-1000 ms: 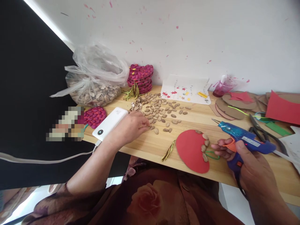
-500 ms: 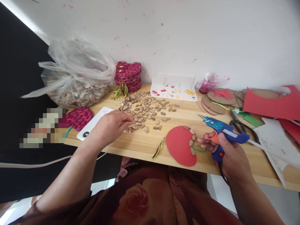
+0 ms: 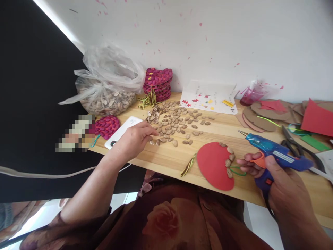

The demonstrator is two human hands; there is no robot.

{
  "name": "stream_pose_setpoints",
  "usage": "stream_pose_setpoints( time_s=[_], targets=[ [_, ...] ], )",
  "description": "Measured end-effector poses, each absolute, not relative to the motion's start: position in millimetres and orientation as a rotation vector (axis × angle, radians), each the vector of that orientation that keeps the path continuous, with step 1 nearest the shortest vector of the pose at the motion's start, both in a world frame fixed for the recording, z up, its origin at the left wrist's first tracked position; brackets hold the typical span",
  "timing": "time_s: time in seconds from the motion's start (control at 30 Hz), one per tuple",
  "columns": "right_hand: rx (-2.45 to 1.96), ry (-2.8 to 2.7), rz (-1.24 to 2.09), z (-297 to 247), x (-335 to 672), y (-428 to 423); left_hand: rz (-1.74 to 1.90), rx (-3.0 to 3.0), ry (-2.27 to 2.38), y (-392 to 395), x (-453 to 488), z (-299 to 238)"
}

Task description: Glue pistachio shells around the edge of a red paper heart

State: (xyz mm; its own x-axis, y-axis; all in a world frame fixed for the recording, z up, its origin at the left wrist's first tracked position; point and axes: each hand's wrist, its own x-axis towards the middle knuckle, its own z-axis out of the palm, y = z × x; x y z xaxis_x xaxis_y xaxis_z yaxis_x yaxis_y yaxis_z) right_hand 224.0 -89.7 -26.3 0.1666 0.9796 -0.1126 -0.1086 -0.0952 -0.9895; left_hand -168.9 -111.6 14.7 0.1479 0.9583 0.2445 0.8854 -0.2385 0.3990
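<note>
My right hand [image 3: 283, 184] is wrapped round the handle of a blue glue gun [image 3: 270, 147], its fingers at the orange trigger and its metal nozzle pointing left. Left of it lies a red cardboard disc [image 3: 214, 166], with several tan nut shells [image 3: 230, 159], apparently peanut, along its right edge. A green loop sticks out at that side, and a yellow-brown tassel [image 3: 189, 164] at the other. My left hand [image 3: 134, 140] has its thumb and fingers pinched together at the near-left edge of the scattered shells [image 3: 177, 121]. Anything between those fingertips is hidden.
A clear plastic bag of shells [image 3: 109, 99] stands back left, beside stacked purple shell-covered pieces [image 3: 158, 83]. A white phone [image 3: 125, 131] lies under my left wrist. At the right are cardboard pieces [image 3: 260, 118], pliers [image 3: 299, 142] and a pink-stained cup [image 3: 251, 95].
The view has swung a little, so everything sits further right in it. My left hand stays pinched by the shells, and my right hand keeps its grip on the glue gun.
</note>
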Motion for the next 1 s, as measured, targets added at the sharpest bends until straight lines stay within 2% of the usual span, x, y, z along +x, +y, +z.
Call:
stream_pose_setpoints(
  time_s=[0.17, 0.43, 0.6, 1.0],
  targets=[
    [-1.292, -0.931, 1.210, -22.2, 221.4, -90.5, 0.671, 2.246, 1.783, -114.0, -168.3, 13.5],
    [-1.288, -0.930, 1.219, -23.5, 221.3, -90.7, 0.368, 2.192, 2.021, -115.0, -153.4, 11.7],
    [-1.291, -0.924, 1.202, -24.5, 222.2, -89.9, 0.282, 2.232, 1.968, -115.8, -150.9, 12.2],
    [-1.268, -0.943, 1.195, -18.4, 217.5, -90.6, 0.382, 2.218, 1.929, -119.0, -143.1, 18.9]
  ],
)
